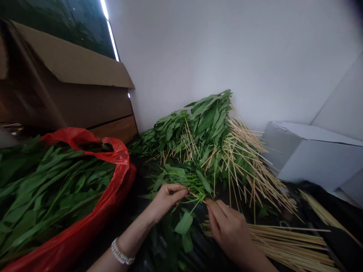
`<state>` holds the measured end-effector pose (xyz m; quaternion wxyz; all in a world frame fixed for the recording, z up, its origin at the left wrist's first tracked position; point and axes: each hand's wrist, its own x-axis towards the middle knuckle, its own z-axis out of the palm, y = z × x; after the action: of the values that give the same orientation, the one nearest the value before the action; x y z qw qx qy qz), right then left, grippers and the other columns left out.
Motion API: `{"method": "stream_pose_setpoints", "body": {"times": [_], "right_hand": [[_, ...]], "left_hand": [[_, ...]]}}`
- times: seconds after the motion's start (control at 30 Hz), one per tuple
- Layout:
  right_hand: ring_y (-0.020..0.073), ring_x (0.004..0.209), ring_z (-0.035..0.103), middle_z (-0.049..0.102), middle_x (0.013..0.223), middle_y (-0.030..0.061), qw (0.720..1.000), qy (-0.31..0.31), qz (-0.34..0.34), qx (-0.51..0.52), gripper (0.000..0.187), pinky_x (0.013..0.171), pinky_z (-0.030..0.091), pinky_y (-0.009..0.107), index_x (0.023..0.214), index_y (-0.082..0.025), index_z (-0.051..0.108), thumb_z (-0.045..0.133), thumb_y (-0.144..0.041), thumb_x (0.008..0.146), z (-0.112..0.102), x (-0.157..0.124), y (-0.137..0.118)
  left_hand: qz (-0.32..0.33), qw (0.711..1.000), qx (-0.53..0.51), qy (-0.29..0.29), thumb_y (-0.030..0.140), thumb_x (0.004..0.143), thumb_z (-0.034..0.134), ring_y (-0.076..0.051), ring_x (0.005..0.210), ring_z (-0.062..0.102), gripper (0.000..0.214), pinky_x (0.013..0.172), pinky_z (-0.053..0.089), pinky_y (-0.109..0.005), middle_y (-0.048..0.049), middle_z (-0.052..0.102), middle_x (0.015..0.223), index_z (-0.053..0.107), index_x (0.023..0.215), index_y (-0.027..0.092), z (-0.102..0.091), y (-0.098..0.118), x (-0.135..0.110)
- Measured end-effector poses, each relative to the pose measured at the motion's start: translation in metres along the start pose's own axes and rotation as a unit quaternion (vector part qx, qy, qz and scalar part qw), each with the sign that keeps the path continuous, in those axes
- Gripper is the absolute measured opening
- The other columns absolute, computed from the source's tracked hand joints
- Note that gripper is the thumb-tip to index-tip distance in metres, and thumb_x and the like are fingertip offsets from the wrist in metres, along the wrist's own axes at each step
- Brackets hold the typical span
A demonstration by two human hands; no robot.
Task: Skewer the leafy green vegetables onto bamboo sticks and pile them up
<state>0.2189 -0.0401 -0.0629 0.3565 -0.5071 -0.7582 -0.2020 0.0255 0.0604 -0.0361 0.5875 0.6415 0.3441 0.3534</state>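
My left hand [167, 198] pinches a small bunch of green leafy stems [184, 177] at its middle. My right hand [228, 226] is closed in a pinch at the same bunch, its fingertips on a thin bamboo skewer [198, 197] that pokes into the stems. A few loose leaves [183, 224] hang below the two hands. Behind them rises a heap of leaf bunches on skewers [210, 132], sticks fanning out to the right.
A red plastic bag [93, 215] full of loose green leaves sits at the left. A pile of bare bamboo skewers [286, 243] lies at the right. A cardboard box [70, 87] stands at the back left, a grey box [309, 155] at the right, white wall behind.
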Motion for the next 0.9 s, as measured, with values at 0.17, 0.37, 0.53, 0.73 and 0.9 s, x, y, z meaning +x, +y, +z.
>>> {"method": "stream_pose_setpoints", "body": {"times": [0.17,0.37,0.53,0.73,0.9], "right_hand": [[0.0125,0.065,0.06,0.06,0.076,0.0032,1.0,-0.004,-0.001,0.006,0.027,0.062,0.045,0.025,0.109,-0.013,0.06,0.041,-0.011,0.091,-0.001,0.001,-0.001],[0.0131,0.064,0.06,0.06,0.075,0.0044,1.0,0.007,-0.009,-0.012,0.027,0.06,0.045,0.025,0.107,-0.011,0.061,0.038,-0.01,0.091,-0.002,0.003,-0.003],[0.0127,0.065,0.06,0.06,0.076,0.0049,1.0,-0.001,-0.008,-0.006,0.028,0.061,0.045,0.024,0.108,-0.011,0.06,0.036,-0.011,0.093,0.0,0.001,-0.003],[0.0128,0.064,0.059,0.059,0.075,0.0041,1.0,-0.003,-0.007,-0.005,0.027,0.06,0.043,0.024,0.109,-0.012,0.059,0.037,-0.011,0.093,0.001,0.001,-0.003],[0.0129,0.065,0.058,0.059,0.077,0.0043,1.0,-0.023,-0.011,0.008,0.029,0.062,0.043,0.025,0.114,-0.011,0.056,0.036,-0.009,0.093,0.004,-0.003,-0.004]], "left_hand": [[-0.001,1.0,0.014,0.001,0.045,0.074,0.07,-0.007,0.051,0.036,0.034,0.047,0.025,-0.021,-0.0036,0.062,0.071,0.074,0.078,0.011,0.0,0.0,0.001],[0.01,1.0,0.019,0.01,0.042,0.072,0.073,-0.008,0.052,0.04,0.031,0.046,0.027,-0.02,-0.0021,0.06,0.067,0.076,0.078,0.012,0.002,0.001,0.001],[-0.011,1.0,0.016,0.003,0.042,0.07,0.074,-0.008,0.052,0.041,0.032,0.046,0.028,-0.021,-0.0012,0.06,0.064,0.077,0.08,0.012,0.006,0.0,0.0],[-0.03,0.997,-0.07,0.028,0.036,0.061,0.083,-0.007,0.055,0.046,0.03,0.05,0.031,-0.019,-0.0005,0.064,0.069,0.073,0.079,0.013,0.004,-0.005,0.002],[-0.026,0.997,-0.07,-0.01,0.037,0.062,0.081,-0.006,0.052,0.042,0.028,0.047,0.029,-0.018,0.0012,0.06,0.066,0.071,0.072,0.012,0.003,-0.01,0.003]]}}
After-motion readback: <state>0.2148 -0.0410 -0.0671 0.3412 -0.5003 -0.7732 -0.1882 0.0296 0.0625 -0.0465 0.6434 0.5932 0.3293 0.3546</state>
